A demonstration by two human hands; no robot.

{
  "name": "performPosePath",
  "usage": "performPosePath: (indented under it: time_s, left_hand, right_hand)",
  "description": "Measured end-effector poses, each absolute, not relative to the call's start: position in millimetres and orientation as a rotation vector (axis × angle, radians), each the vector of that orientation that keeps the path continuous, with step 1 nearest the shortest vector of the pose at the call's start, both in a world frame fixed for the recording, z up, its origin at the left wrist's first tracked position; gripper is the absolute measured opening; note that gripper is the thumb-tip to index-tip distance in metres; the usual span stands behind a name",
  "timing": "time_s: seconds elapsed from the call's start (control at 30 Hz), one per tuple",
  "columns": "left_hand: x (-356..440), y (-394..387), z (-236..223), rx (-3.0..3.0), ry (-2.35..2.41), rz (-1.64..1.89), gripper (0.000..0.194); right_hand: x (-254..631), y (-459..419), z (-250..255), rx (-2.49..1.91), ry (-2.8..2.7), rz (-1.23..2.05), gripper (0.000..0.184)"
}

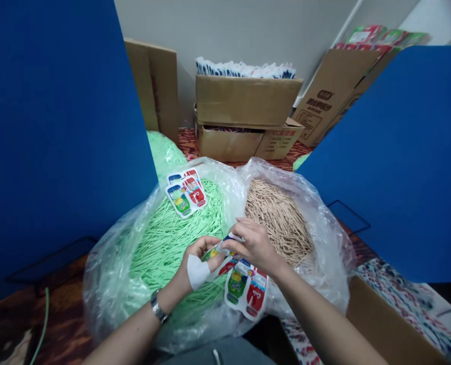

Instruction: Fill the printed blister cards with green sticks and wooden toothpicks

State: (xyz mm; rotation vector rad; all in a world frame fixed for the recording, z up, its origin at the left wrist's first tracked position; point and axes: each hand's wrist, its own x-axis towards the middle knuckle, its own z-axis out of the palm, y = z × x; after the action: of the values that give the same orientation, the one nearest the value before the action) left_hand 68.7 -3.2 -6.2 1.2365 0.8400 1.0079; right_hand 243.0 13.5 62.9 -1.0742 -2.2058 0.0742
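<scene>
My left hand [198, 256], with a white patch near the thumb and a metal watch on the wrist, grips a small printed packet [212, 253]. My right hand [256, 244] pinches the packet's upper edge, its fingertips partly hidden. Just below lies another green and red printed packet [247, 290] at the bags' front edge. Beneath my hands sit two clear plastic bags. Thin green sticks [160, 248] fill the left one, and thin tan sticks [276, 218] fill the right one. Several more printed packets [187, 195] rest on the green sticks.
Blue panels [58, 126] [396, 167] stand on both sides. Behind the bags, a cardboard box [248, 101] full of upright packets rests on another box [229, 144]. A tall carton [327, 96] leans at the back right. An open box [392, 319] stands at the lower right.
</scene>
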Motion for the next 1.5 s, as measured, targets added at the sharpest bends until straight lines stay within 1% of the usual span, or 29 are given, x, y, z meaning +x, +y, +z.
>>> performPosePath:
  time_s: [0.1, 0.17, 0.23, 0.3, 0.37, 0.43, 0.5, 0.57, 0.6, 0.67, 0.7, 0.77, 0.83, 0.9, 1.03, 1.17, 1.3, 1.5]
  left_hand:
    - [53.0, 0.2, -1.9, 1.156, 0.77, 0.89, 0.038]
    - [44.1, 3.4, 5.6, 1.146, 0.743, 0.82, 0.039]
    - [36.6, 6.2, 12.2, 1.21, 0.742, 0.757, 0.035]
    - [30.9, 8.6, 14.7, 1.335, 0.773, 0.705, 0.028]
    - [26.6, 11.6, 13.0, 1.47, 0.828, 0.683, 0.029]
    - [23.1, 15.8, 10.1, 1.603, 0.922, 0.744, 0.034]
    - [18.7, 21.5, 9.3, 1.718, 1.047, 0.873, 0.035]
    - [12.2, 27.8, 12.0, 1.768, 1.168, 1.021, 0.033]
    - [8.0, 30.8, 14.5, 1.756, 1.216, 1.081, 0.033]
    - [-2.1, 35.9, 20.5, 1.689, 1.29, 1.16, 0.033]
    - [-7.5, 37.8, 23.4, 1.654, 1.324, 1.184, 0.034]
    - [-17.8, 40.0, 27.7, 1.611, 1.378, 1.207, 0.034]
    - [-25.7, 40.7, 29.5, 1.603, 1.413, 1.222, 0.034]
    - [-30.5, 40.0, 29.5, 1.604, 1.437, 1.228, 0.033]
    - [-32.2, 37.0, 29.4, 1.576, 1.435, 1.221, 0.033]
    - [-29.2, 35.3, 28.8, 1.531, 1.411, 1.213, 0.037]
    - [-27.0, 36.0, 23.2, 1.497, 1.398, 1.202, 0.037]
    - [-25.3, 38.1, 18.3, 1.501, 1.398, 1.185, 0.035]
  right_hand:
    - [238.4, 16.6, 62.5, -1.031, -2.21, 0.093, 0.036]
    - [234.7, 19.9, 62.2, -1.028, -2.201, 0.105, 0.042]
    - [231.2, 23.6, 60.8, -1.01, -2.229, 0.098, 0.046]
    - [227.0, 27.2, 58.6, -0.971, -2.312, 0.072, 0.043]
    - [221.4, 30.1, 57.3, -0.94, -2.403, 0.031, 0.042]
    - [214.3, 32.6, 59.2, -0.931, -2.458, -0.018, 0.038]
    - [207.6, 35.7, 65.0, -0.891, -2.484, -0.028, 0.029]
    - [203.8, 40.0, 72.6, -0.848, -2.449, 0.03, 0.018]
    - [203.4, 42.6, 75.5, -0.846, -2.396, 0.075, 0.021]
    - [204.7, 48.3, 75.4, -0.916, -2.229, 0.144, 0.034]
    - [205.7, 51.0, 71.3, -0.966, -2.169, 0.161, 0.036]
    - [206.5, 55.1, 54.4, -1.042, -2.226, 0.167, 0.028]
    - [204.4, 56.4, 30.5, -1.076, -2.519, 0.134, 0.019]
    - [200.1, 55.4, 8.0, -1.103, -2.805, 0.048, 0.016]
    - [194.2, 53.2, -11.9, -1.182, -2.965, -0.088, 0.025]
    - [194.9, 57.6, -13.6, -1.232, -2.96, -0.09, 0.027]
    - [195.1, 63.0, -23.5, -1.234, -2.92, -0.115, 0.032]
    - [191.8, 66.2, -40.3, -1.162, -2.876, -0.191, 0.028]
